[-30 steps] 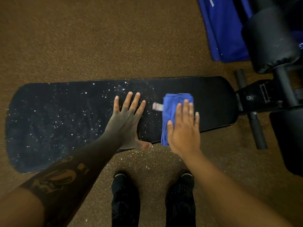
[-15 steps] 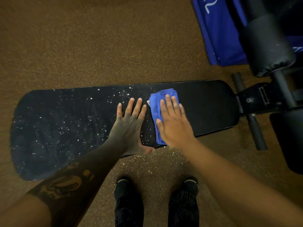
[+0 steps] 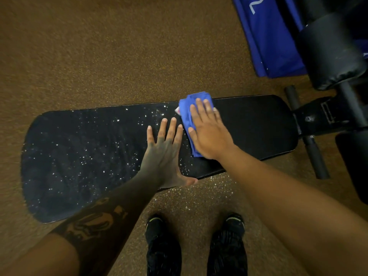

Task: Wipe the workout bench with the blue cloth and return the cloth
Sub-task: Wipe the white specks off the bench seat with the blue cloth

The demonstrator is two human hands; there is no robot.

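We are in the wiping step. Our right hand lies flat, fingers spread and not curled, pressing the folded blue cloth onto the long black padded workout bench; it holds the cloth by downward pressure only, not by a clasp. The cloth sits about midway along the pad, its far end at the far edge. Our left hand rests open and empty on the pad just beside the cloth, palm down, steadying us.

The pad to the right of the cloth looks clean, while the stretch to the left carries many small white specks, so we judge the job roughly half done. The next move calls for steady pressure and strokes leftward across the speckled part, with our left hand lifted out of the way.
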